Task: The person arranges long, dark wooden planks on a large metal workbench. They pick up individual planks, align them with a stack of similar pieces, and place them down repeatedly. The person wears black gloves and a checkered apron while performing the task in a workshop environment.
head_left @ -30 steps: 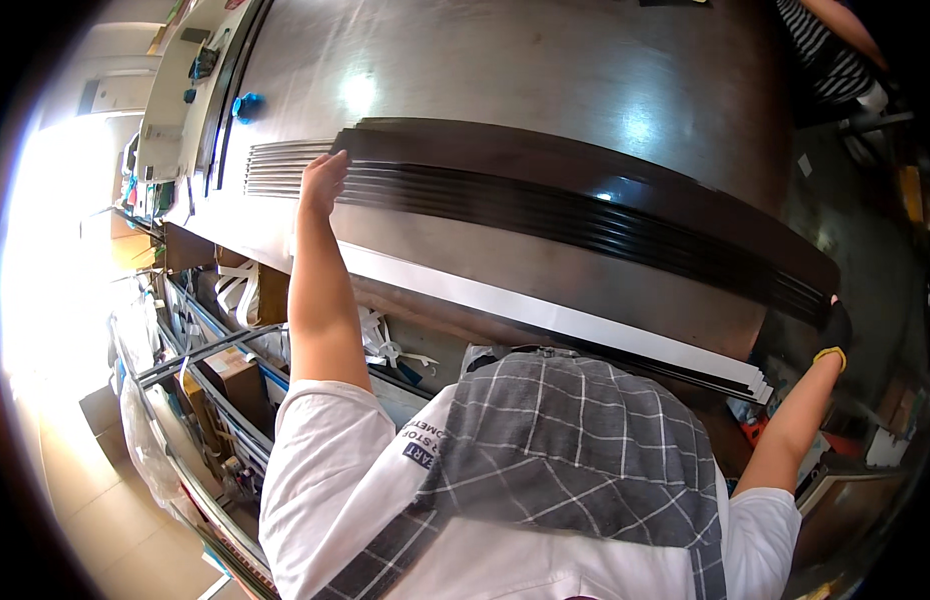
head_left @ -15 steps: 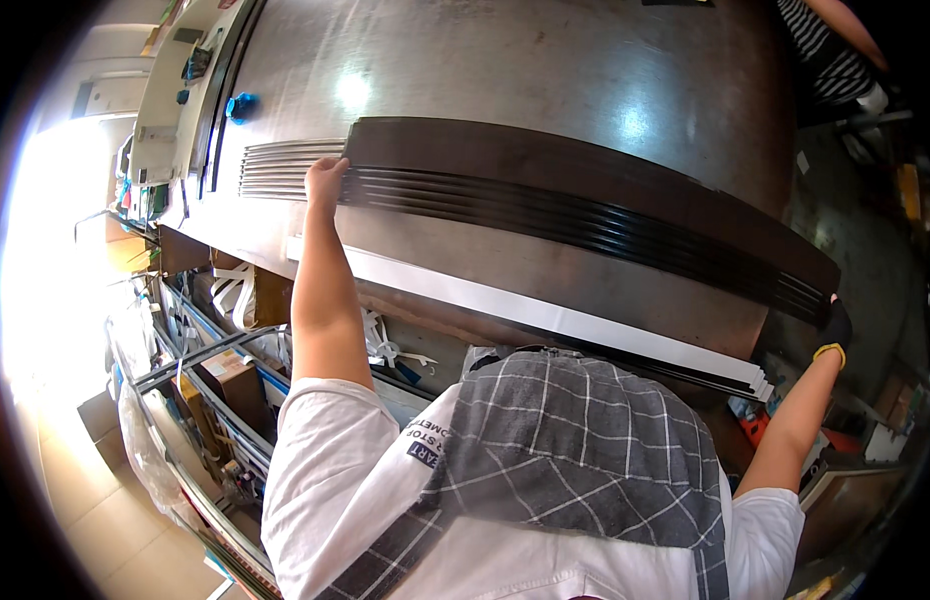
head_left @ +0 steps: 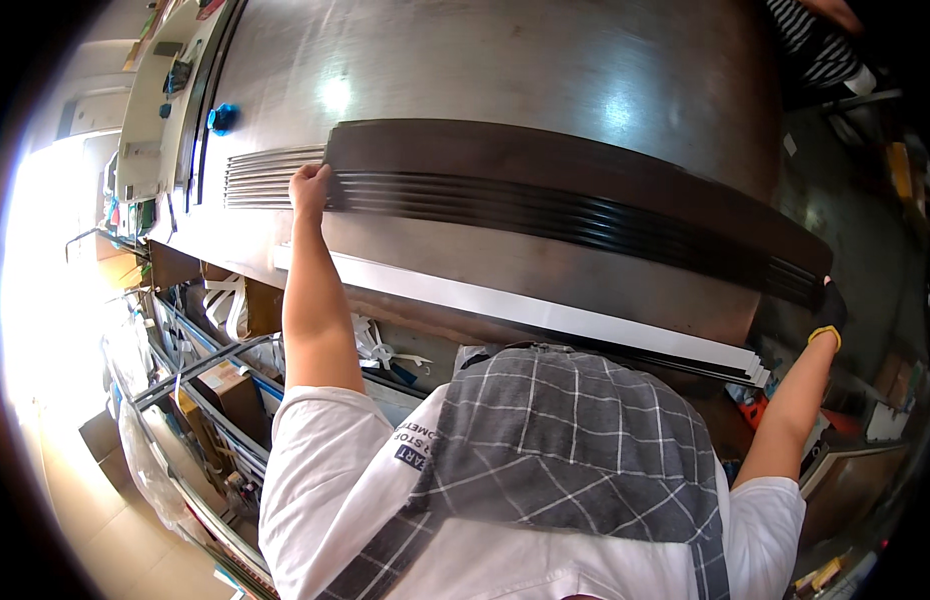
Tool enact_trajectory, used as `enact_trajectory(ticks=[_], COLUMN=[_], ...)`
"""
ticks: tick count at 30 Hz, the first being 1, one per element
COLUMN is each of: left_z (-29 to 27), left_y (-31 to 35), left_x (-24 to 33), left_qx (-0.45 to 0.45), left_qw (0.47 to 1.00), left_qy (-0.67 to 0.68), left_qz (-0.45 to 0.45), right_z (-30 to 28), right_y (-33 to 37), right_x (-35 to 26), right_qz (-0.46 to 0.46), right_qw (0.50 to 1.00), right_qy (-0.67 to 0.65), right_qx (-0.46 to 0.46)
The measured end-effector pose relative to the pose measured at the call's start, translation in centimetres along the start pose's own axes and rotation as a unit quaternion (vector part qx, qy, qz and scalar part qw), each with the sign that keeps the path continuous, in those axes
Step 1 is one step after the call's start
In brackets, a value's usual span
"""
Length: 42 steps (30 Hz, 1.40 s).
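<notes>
A long dark brown strip [head_left: 565, 165] stretches across the metal-topped table between my hands. My left hand [head_left: 310, 188] is closed on its left end, thumb and fingers pinched at the near corner. At the far right end, my right hand [head_left: 832, 305], in a dark glove with a yellow band at the wrist, grips the strip's corner; most of its fingers are hidden. Several narrow ribbed lengths [head_left: 270, 178] run along the strip's near side, pale where they stick out past its left end. Whether they are joined to the strip I cannot tell.
A stack of long white strips [head_left: 525, 308] lies along the table's near edge. A blue object [head_left: 222, 119] sits at the table's far left. Below left stands a metal rack [head_left: 200, 365] holding boxes and scraps. Another person in striped clothing [head_left: 815, 45] is at the upper right.
The whole view has shifted slightly. Both hands still hold the strip's ends, with little visible movement against the table.
</notes>
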<state>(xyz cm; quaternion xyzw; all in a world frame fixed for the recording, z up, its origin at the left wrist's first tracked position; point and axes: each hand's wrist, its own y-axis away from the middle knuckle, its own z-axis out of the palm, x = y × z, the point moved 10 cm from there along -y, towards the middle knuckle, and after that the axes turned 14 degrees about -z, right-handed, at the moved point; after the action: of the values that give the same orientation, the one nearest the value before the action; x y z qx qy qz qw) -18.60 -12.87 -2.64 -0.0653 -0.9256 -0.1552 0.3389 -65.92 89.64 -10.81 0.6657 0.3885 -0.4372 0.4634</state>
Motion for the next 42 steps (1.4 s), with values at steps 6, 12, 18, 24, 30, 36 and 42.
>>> enact_trajectory(ticks=[6, 12, 18, 24, 30, 36, 42], left_z=[-0.1, -0.6, 3.4, 21.3, 25.2, 24.9, 24.9], left_y=[-0.1, -1.7, 15.3, 48.4, 58.5, 58.8, 59.1], left_x=[1.0, 0.5, 9.5, 18.3, 16.2, 16.3, 16.2], left_qx=[0.020, 0.105, 0.223, -0.388, -0.483, -0.444, -0.475], left_qw=[0.999, 0.976, 0.918, 0.706, 0.545, 0.544, 0.539], left_qy=[-0.015, -0.187, -0.155, -0.051, -0.165, -0.168, -0.167], left_qz=[0.046, 0.022, 0.288, 0.591, 0.665, 0.692, 0.675], right_z=[-1.0, -1.0, 2.9, 8.4, 10.0, 9.2, 8.9], right_y=[0.3, -1.0, 17.1, 29.3, 33.9, 35.4, 35.6], right_x=[0.8, -2.0, -8.8, -8.6, -9.6, -9.1, -9.3], right_qz=[-0.008, -0.151, -0.373, -0.333, -0.446, -0.456, -0.424], right_qw=[1.000, 0.900, 0.762, 0.839, 0.740, 0.731, 0.727], right_qy=[-0.006, 0.398, 0.525, 0.392, 0.500, 0.499, 0.515], right_qx=[0.013, -0.094, 0.064, -0.178, -0.051, 0.091, 0.166])
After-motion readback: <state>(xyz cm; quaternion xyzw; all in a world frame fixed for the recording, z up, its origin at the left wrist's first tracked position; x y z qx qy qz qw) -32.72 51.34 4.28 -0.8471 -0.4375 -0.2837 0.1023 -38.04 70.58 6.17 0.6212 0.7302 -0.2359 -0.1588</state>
